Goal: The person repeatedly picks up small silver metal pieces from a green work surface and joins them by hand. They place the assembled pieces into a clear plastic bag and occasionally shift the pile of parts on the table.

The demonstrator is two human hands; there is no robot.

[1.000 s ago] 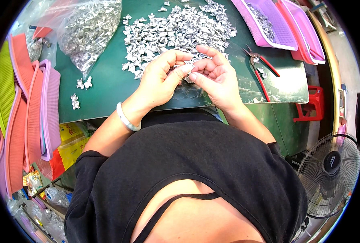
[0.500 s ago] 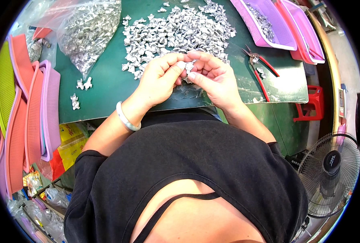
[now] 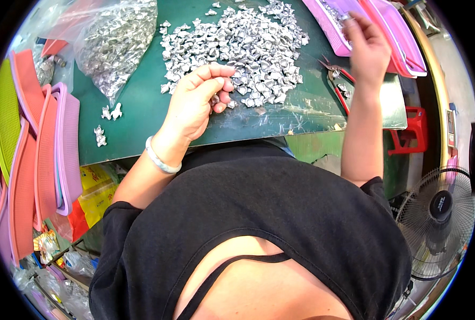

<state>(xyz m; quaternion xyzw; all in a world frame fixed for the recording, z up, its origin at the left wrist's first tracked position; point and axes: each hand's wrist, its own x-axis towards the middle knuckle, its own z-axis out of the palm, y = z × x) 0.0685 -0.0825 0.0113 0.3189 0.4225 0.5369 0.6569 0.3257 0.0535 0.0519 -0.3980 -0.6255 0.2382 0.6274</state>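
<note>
My right hand (image 3: 370,50) is raised over the purple basket (image 3: 340,48) at the far right, its fingertips pinching a small silver metal casting (image 3: 346,17). Several similar castings lie inside that basket. My left hand (image 3: 197,98) stays by the near edge of the pile of silver castings (image 3: 237,48), with its fingers curled round a casting (image 3: 214,100) that shows only in part. A pair of red-handled cutting pliers (image 3: 338,96) lies on the green table below my right hand, one handle partly behind my forearm.
A clear plastic bag of castings (image 3: 117,50) stands at the back left, with a few loose castings (image 3: 100,136) nearer me. Stacked coloured baskets (image 3: 45,154) line the left side. Pink baskets (image 3: 400,37), a red stool (image 3: 411,130) and a fan (image 3: 435,224) are at the right.
My hands have come apart. The right moved up and right to the purple basket with a casting in its fingertips; the left shifted slightly left, its fingers curling in.
</note>
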